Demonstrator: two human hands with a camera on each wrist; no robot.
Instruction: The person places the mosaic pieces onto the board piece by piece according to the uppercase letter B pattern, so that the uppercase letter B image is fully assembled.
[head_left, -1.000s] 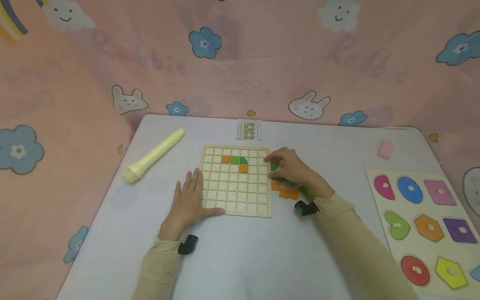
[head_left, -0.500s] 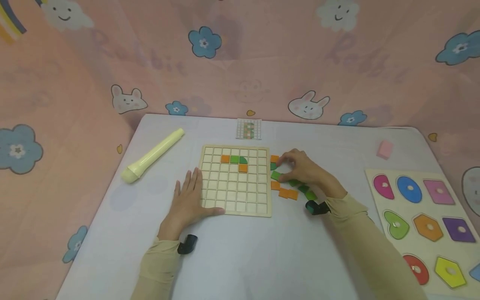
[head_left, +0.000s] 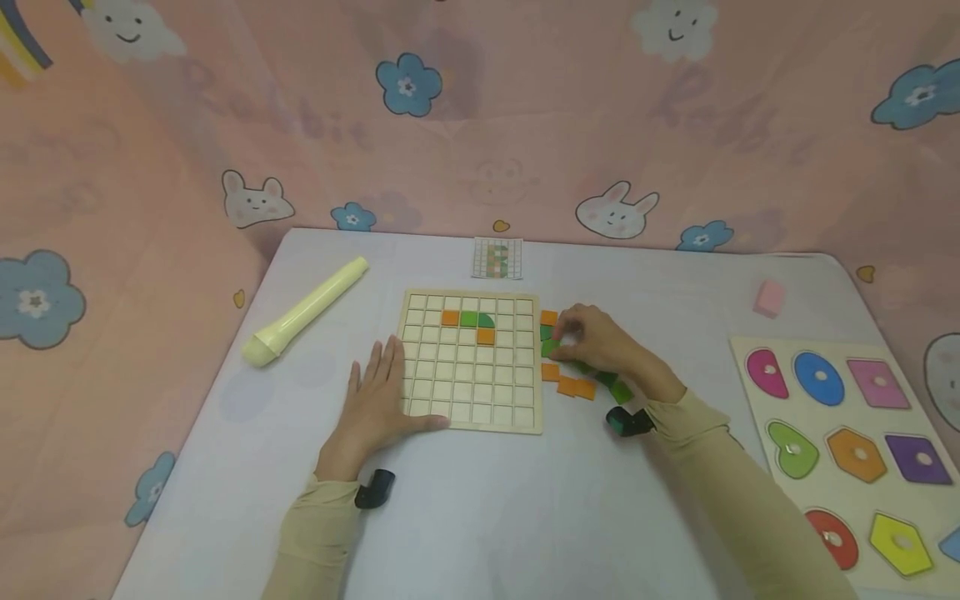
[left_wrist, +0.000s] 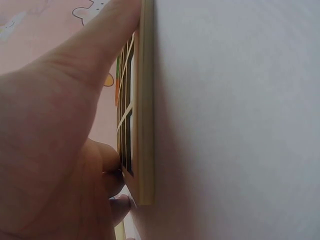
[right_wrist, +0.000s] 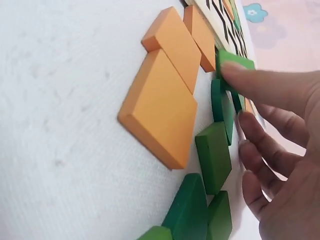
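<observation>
A square wooden grid board (head_left: 453, 392) lies mid-table, with two orange square tiles (head_left: 486, 337), a green square tile (head_left: 468, 319) and a dark green quarter-round tile (head_left: 486, 321) in its cells. My left hand (head_left: 371, 412) rests along its left side, fingers straight and thumb at the front edge; the left wrist view shows the board's rim (left_wrist: 146, 115) close up. Beside the board's right edge, my right hand (head_left: 603, 340) has its thumb on a light green square tile (right_wrist: 237, 59), fingers curled behind it. Loose green tiles (right_wrist: 215, 157) and orange tiles (right_wrist: 162, 112) lie under and around that hand.
A small printed pattern card (head_left: 497, 258) lies behind the board. At left is a pale yellow stick with a flared end (head_left: 303, 312). A knobbed shape puzzle (head_left: 810, 433) occupies the right, with a pink block (head_left: 770, 298) behind it. Patterned cloth (head_left: 495, 125) hangs beyond the table.
My right hand has drawn back right from the board's edge, uncovering loose tiles. The light green tile has shifted slightly and straightened beside the board. My left hand has stayed still.
</observation>
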